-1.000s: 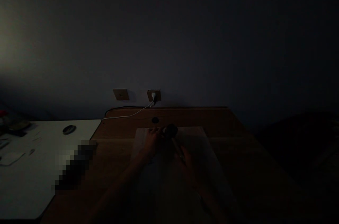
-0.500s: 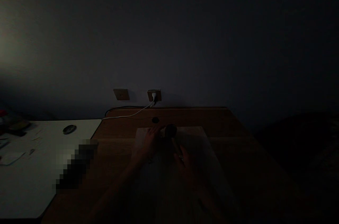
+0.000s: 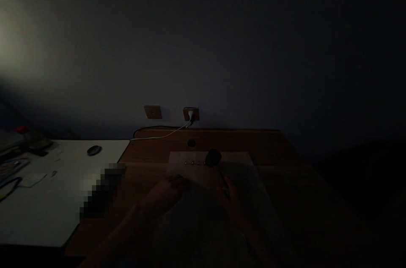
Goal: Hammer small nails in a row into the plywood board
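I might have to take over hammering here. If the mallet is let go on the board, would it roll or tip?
The mallet has a dark, round-looking head at the far end, so it is probably top-heavy and might roll a little if laid down. The right hand grips the thin handle low, so the head would likely drop first. The board looks flat, which should limit rolling; the dim light hides the details.

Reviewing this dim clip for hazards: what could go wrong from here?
1. The scene is very dark, so the right hand could misplace the dark-headed tool over the small row of pins on the board.
2. The left hand rests on the board near the tool and might be struck.
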{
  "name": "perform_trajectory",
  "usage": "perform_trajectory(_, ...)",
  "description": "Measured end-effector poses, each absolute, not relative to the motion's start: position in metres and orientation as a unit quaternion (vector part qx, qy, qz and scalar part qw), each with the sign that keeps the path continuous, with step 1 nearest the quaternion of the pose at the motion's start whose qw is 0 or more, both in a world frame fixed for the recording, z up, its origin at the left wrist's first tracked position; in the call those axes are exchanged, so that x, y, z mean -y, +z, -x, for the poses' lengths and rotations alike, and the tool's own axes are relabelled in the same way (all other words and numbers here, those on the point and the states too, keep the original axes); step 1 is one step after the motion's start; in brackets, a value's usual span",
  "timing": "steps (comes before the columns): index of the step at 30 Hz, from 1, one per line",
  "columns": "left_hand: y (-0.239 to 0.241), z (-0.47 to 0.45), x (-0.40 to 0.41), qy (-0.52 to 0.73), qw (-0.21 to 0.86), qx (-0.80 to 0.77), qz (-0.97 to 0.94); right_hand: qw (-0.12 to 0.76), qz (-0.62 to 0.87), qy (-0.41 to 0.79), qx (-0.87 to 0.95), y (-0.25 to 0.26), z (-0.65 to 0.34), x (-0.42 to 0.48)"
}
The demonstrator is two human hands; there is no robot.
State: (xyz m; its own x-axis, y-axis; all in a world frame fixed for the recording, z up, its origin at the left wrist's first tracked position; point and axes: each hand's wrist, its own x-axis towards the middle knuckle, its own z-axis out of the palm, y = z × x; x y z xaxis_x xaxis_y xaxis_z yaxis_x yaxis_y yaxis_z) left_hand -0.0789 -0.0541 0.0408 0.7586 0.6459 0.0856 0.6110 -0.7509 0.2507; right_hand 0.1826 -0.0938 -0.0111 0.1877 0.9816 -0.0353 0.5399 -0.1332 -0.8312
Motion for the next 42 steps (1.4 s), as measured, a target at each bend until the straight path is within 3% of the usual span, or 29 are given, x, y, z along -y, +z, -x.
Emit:
perform_trajectory(5,0.029,0.07,0.056,0.029,0.032,-0.303,-0.952,0.343,0.701,0.34,0.525,-0.01,-0.208,0.109)
perform_trajectory(9,0.026,0.072,0.051,0.067,0.05,-0.307,-0.948,0.336,0.724,0.306,0.519,-0.001,-0.23,0.118)
perform_trajectory(14,0.028,0.055,0.031,0.211,0.184,-0.346,-0.896,0.313,0.718,0.297,0.546,0.004,-0.243,0.123)
perform_trajectory(18,0.025,0.012,0.003,0.329,0.191,-0.409,-0.829,0.312,0.738,0.301,0.517,-0.005,-0.241,0.125)
perform_trajectory(23,0.015,-0.028,-0.026,0.279,0.135,-0.443,-0.841,0.298,0.746,0.301,0.514,-0.017,-0.24,0.127)
perform_trajectory(28,0.002,-0.028,-0.033,0.222,0.153,-0.459,-0.847,0.308,0.735,0.325,0.509,-0.017,-0.243,0.127)
perform_trajectory(42,-0.008,-0.027,-0.036,0.209,0.098,-0.424,-0.875,0.338,0.725,0.312,0.513,-0.027,-0.246,0.126)
